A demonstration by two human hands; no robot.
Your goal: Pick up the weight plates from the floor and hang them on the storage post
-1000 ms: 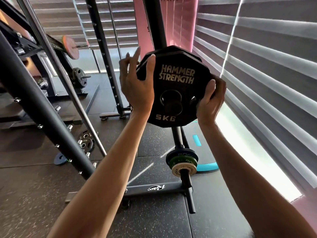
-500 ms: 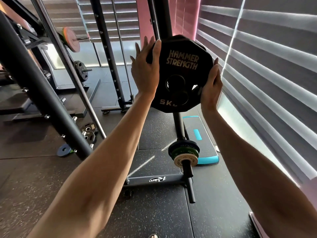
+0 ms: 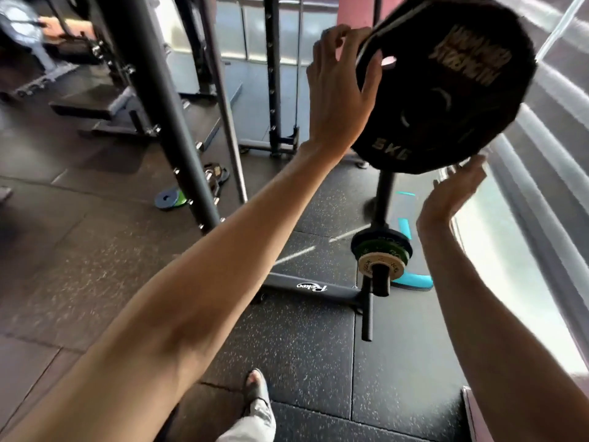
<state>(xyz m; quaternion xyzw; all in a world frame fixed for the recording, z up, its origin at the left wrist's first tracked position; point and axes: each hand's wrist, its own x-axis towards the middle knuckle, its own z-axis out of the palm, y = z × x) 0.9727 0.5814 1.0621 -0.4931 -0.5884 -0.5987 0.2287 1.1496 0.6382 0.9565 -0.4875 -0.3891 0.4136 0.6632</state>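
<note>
A gym floor (image 3: 302,355) of dark speckled rubber tiles runs under a black rack, with slatted blinds glowing along the right. In the head view, the black 5 kg plate (image 3: 446,87) sits tilted high on the upright storage post (image 3: 384,199). The left hand (image 3: 342,90) lies spread against its left rim, thumb on the face; the right hand (image 3: 452,193) is open, palm up, just beneath the lower edge, touching little or nothing. If the plate is not fully seated on a peg, it could slip toward the sandalled foot (image 3: 256,390) below. The peg itself is hidden behind the plate, and motion blur probably masks its real tilt. Small plates (image 3: 381,253) hang lower; more plates (image 3: 169,199) lie on the floor, left.
</note>
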